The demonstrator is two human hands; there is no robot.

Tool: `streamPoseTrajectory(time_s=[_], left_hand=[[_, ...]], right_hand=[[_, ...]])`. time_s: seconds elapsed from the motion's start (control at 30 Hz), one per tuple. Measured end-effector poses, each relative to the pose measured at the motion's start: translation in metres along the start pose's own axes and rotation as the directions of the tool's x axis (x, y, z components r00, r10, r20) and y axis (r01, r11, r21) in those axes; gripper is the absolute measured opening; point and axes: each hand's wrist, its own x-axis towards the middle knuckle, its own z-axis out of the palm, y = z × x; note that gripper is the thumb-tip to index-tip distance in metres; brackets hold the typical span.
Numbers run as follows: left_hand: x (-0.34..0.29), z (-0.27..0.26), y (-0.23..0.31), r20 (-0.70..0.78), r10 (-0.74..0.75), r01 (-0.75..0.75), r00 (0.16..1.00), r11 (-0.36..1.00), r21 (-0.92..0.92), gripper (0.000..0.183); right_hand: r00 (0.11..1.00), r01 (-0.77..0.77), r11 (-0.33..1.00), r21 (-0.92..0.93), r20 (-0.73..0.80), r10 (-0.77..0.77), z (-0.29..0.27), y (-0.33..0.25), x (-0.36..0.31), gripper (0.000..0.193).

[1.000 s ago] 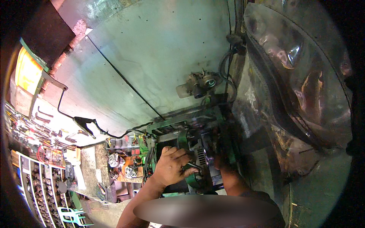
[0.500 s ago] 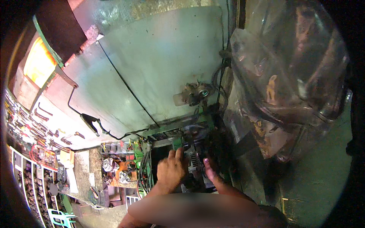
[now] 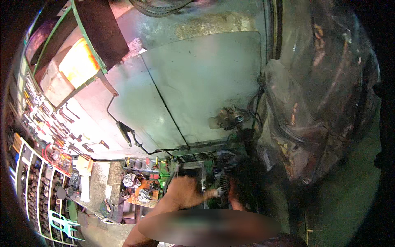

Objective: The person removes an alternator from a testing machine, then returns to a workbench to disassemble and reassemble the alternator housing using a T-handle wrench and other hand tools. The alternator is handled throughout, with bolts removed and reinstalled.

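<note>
My left hand (image 3: pixel 186 192) is over a dark machine with green parts, at the lower middle of the view. One finger or thumb of it stretches right to a toothed metal part (image 3: pixel 223 183); the other fingers are smeared by motion. On the far side of that part is my right hand (image 3: pixel 233 194), mostly in deep shadow with its fingers hidden. Whether either hand grips anything cannot be made out.
A workbench (image 3: pixel 98 175) with tools and small parts stands to the left. Beyond the machine rises a pale panel (image 3: pixel 201 78) with a small device (image 3: pixel 231 118) near it. Clear plastic sheeting (image 3: pixel 312 94) hangs at right. A turquoise stool (image 3: pixel 61 224) is at lower left.
The view has shifted, so the surroundings sit further right and lower. My left hand has turned, with a finger or thumb now reaching right to the toothed part. My right thumb no longer shows clearly.
</note>
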Motion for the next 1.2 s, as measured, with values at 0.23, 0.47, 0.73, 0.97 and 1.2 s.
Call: streamPoseTrajectory(time_s=[0.23, 0.47, 0.73, 0.97, 1.2], left_hand=[[-0.217, 0.161, -0.133, 0.124, -0.695, 0.687, 0.709, 0.638, -0.349, 0.057], [-0.492, 0.407, -0.149, 0.638, -0.704, 0.948, 0.311, 0.279, -0.154, 0.068], [-0.601, 0.543, -0.122, 0.639, -0.538, 0.818, 0.549, 0.190, -0.543, 0.066], [-0.655, 0.585, -0.138, 0.619, -0.735, 0.800, 0.277, -0.181, -0.572, 0.068], [-0.784, 0.592, -0.105, 0.616, -0.757, 0.699, 0.220, -0.318, -0.641, 0.057]], right_hand=[[0.952, 0.087, 0.913, -0.399, -0.236, -0.194, -0.049, -0.038, -0.005, 0.065], [0.986, 0.001, 0.881, -0.473, -0.148, -0.080, -0.125, -0.173, -0.037, 0.084], [0.956, 0.282, 0.865, -0.415, 0.194, -0.219, 0.035, -0.236, -0.122, 0.085], [0.782, 0.286, 0.903, -0.321, 0.622, -0.027, 0.257, -0.184, -0.276, 0.087], [0.396, 0.246, 0.909, -0.336, 0.891, 0.223, 0.466, -0.121, -0.487, 0.089]])
